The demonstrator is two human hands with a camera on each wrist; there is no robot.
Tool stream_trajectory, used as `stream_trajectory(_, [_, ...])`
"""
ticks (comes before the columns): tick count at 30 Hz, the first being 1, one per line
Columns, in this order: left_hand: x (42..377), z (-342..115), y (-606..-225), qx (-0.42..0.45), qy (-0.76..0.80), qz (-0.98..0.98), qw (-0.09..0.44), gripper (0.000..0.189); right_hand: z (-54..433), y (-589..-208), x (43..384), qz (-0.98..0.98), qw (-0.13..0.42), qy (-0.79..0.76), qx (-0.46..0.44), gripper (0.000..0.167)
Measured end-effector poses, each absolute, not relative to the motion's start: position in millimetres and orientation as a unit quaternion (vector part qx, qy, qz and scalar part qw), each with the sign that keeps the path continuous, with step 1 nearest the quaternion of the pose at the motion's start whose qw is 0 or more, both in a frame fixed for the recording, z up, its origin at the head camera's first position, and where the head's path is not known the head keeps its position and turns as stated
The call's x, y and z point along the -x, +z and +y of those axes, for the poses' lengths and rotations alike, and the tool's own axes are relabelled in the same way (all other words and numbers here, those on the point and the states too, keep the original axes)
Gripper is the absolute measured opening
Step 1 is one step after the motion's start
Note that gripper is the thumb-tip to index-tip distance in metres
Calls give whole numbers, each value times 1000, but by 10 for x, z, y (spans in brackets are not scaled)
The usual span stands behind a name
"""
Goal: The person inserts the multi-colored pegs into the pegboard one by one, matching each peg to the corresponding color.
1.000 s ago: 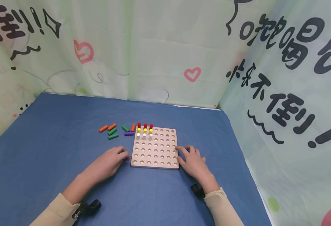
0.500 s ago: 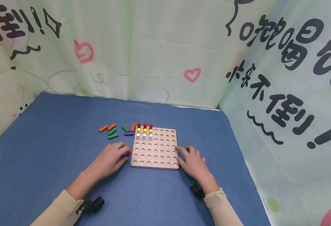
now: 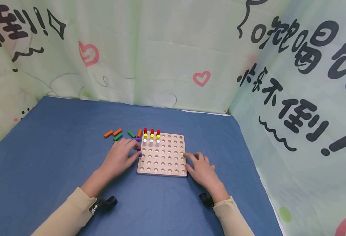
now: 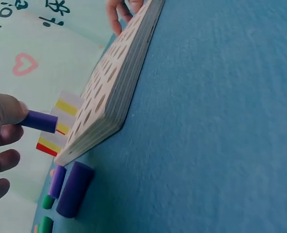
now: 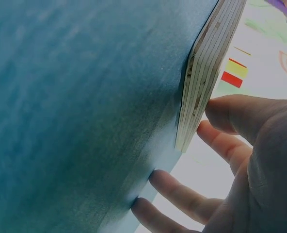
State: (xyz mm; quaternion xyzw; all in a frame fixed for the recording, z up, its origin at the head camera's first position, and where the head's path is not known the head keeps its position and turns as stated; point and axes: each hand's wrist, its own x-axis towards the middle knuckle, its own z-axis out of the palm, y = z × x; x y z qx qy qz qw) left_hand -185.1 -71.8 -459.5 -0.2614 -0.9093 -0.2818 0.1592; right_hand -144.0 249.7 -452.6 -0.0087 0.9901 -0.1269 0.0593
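My left hand (image 3: 120, 155) pinches a purple peg (image 4: 40, 121) between thumb and fingers, close over the left edge of a square wooden pegboard (image 3: 165, 160). The other fingers of that hand are spread. Red pegs (image 3: 152, 131), yellow pegs (image 3: 151, 136) and white pegs (image 3: 151, 143) stand upright in three rows of three at the board's far left corner. On the board's right edge rests my right hand (image 3: 203, 170), its thumb and a finger touching the side and the others reaching down to the cloth.
Loose orange pegs (image 3: 108, 134) and green pegs (image 3: 118, 137) lie left of the board. Another purple peg (image 4: 75, 189) lies on the blue cloth (image 3: 167, 203) near the board's left side. A printed curtain (image 3: 161, 65) hangs behind the table.
My left hand has moved forward and right, bringing the purple peg from beside the board to its left edge. It now covers part of the loose pegs. The right hand has stayed put.
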Motion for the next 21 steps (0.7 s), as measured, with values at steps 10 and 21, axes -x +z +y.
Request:
stream_trajectory(10, [1973, -605, -4622, 238, -281, -914, 171, 15, 2496, -4535, 1429, 990, 57, -128, 8, 45])
stream_trajectory(21, [2051, -558, -4670, 223, -277, -921, 159, 11, 2503, -4529, 1429, 990, 53, -129, 16, 44])
